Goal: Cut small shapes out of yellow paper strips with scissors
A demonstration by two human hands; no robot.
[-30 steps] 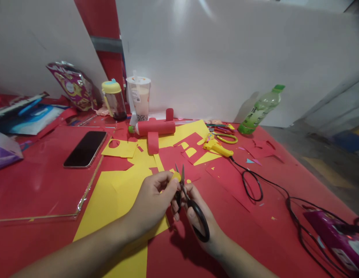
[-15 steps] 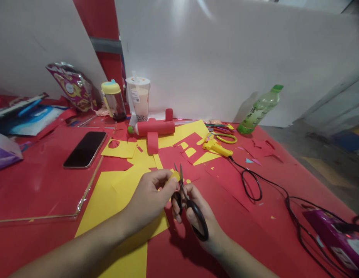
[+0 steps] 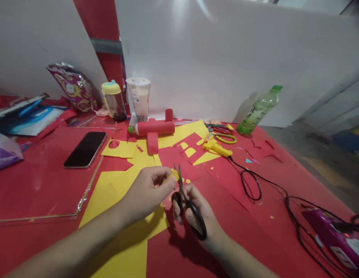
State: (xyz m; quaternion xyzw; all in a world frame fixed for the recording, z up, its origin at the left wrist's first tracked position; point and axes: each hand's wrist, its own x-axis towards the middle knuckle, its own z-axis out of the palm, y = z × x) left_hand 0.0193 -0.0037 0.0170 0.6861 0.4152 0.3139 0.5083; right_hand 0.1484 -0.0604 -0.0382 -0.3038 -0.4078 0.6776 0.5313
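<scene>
My left hand [image 3: 149, 188] pinches a small piece of yellow paper [image 3: 175, 175] between thumb and fingers. A pair of scissors [image 3: 199, 220] with black handles is in my right hand [image 3: 201, 202], fingers through the loops. Its blades point away from me, slightly parted, right beside the yellow piece. Whether they touch its edge I cannot tell. Below the hands lie large yellow sheets [image 3: 124, 247] and red paper [image 3: 179, 251], with small yellow scraps near the blades. Farther back rests a red paper-wrapped bottle [image 3: 159, 128] with red paper flaps and a green cap.
At the right are a yellow glue gun [image 3: 216, 148], its black cord, yellow-handled scissors [image 3: 225, 138], a green bottle [image 3: 258, 110] and a magenta power strip [image 3: 332, 235]. A phone [image 3: 85, 150] lies left. A milk tea cup [image 3: 140, 98] and yellow-lidded bottle [image 3: 112, 100] stand behind.
Both hands have shifted very slightly to the left, along with the scissors and the yellow piece. The grip of each hand is the same.
</scene>
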